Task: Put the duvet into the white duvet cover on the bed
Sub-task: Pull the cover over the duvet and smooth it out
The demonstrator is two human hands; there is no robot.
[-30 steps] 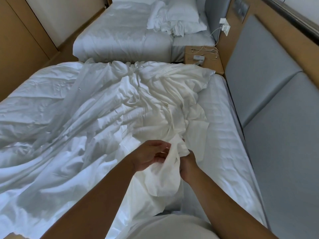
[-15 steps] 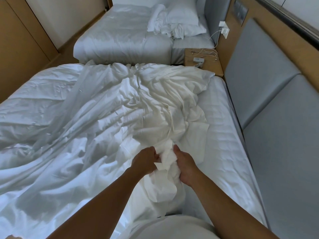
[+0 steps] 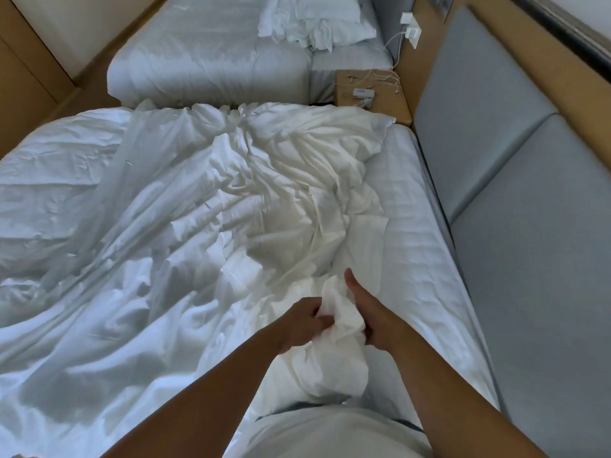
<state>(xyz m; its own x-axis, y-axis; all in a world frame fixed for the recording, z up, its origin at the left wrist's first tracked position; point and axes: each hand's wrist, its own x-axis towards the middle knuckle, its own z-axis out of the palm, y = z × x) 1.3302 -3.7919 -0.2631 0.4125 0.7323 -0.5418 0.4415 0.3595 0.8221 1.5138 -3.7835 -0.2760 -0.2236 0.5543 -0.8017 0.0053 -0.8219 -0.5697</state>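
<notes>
- The bed (image 3: 413, 226) fills most of the view. Its striped sheet is bare along the right side, next to the grey padded wall panel (image 3: 479, 110). The person stands at the near edge, probably so the whole length of bedding lies ahead within reach.
- The white duvet cover (image 3: 165, 242) lies rumpled over nearly all of the bed. It is drawn out long rather than heaped, which I judge makes its corners and opening easier to find. The duvet cannot be told apart from the cover in this white mass, and I cannot say whether any of it is inside.
- A second bed (image 3: 215, 61) stands beyond, with a pillow (image 3: 330, 24) and loose linen at its head, well apart from the work.
- A small table (image 3: 370, 100) between the two beds carries a charger and cables beside the far corner of the bedding.
- The right hand (image 3: 373, 317) wraps its grip round a bunch of fabric (image 3: 340, 312) from the right. The fingers curl under it and the thumb lies straight, pointing up the bed.
- The left hand (image 3: 299, 320) closes its grip on the same bunch from the left, fingers curled into the cloth.
- The bunch of fabric stands up between the two hands at the near edge. It is probably held there to feel out a corner or hem, so the task looks to be at an early stage.
</notes>
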